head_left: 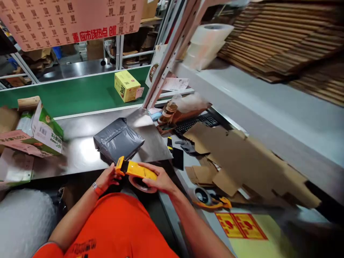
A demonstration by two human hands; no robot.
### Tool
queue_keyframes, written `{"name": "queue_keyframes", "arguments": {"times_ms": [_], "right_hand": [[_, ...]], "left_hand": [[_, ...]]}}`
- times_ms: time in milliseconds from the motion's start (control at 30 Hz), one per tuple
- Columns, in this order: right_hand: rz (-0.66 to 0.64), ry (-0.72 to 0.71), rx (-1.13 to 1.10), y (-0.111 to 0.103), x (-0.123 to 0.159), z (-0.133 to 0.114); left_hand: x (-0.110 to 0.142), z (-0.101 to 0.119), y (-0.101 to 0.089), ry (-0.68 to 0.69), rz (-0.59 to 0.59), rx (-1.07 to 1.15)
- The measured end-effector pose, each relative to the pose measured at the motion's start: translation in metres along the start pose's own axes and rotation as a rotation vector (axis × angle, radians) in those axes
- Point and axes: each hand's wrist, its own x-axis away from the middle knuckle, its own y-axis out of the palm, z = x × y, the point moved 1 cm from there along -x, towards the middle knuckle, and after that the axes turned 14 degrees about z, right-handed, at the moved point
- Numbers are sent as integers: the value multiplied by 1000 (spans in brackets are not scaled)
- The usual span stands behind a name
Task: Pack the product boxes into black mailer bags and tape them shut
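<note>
Both my hands hold a yellow tape dispenser point(135, 170) with a roll of clear tape close to my chest, at the near edge of the steel table point(80, 150). My right hand point(158, 179) wraps over its body and roll. My left hand point(109, 176) pinches its front end. A grey plastic mailer bag point(118, 139) lies on the table just beyond the dispenser, untouched.
A green and white carton point(44, 130) sits at the left. A yellow box point(127, 86) rides the green conveyor point(67, 95). Flat cardboard point(242, 157), a keyboard point(193, 123) and a second orange tape dispenser point(209, 199) lie at the right. Tape rolls point(206, 44) stand on the shelf.
</note>
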Motion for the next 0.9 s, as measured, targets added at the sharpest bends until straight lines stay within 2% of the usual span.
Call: {"name": "queue_keyframes", "arguments": {"times_ms": [67,133,233,367,467,600,667,733,800,900], "right_hand": [[-132,-118,134,1,-27,-20],[-222,-295,315,0,-54,-37],[-318,-576,525,-4,-92,-54],[-478,-733,698,-8,-137,-55],[-500,-834,778,-25,-176,-59],[-382,-978,905,-77,-252,-78],[-316,-990,963,-104,-296,-79],[-283,-926,984,-125,-335,-63],[-267,-776,938,-135,-361,-30],[-212,-436,638,-127,-370,37]], "left_hand": [[2,10,14,93,90,205],[-3,18,21,134,238,303],[-18,23,26,166,402,300],[-36,26,26,290,617,171],[-38,33,17,394,828,84],[-33,34,-11,438,1070,35],[-34,25,-23,404,1169,13],[-42,11,-26,329,1234,-3],[-58,-3,-19,243,1252,-21],[-91,-17,0,155,1214,-13]]}}
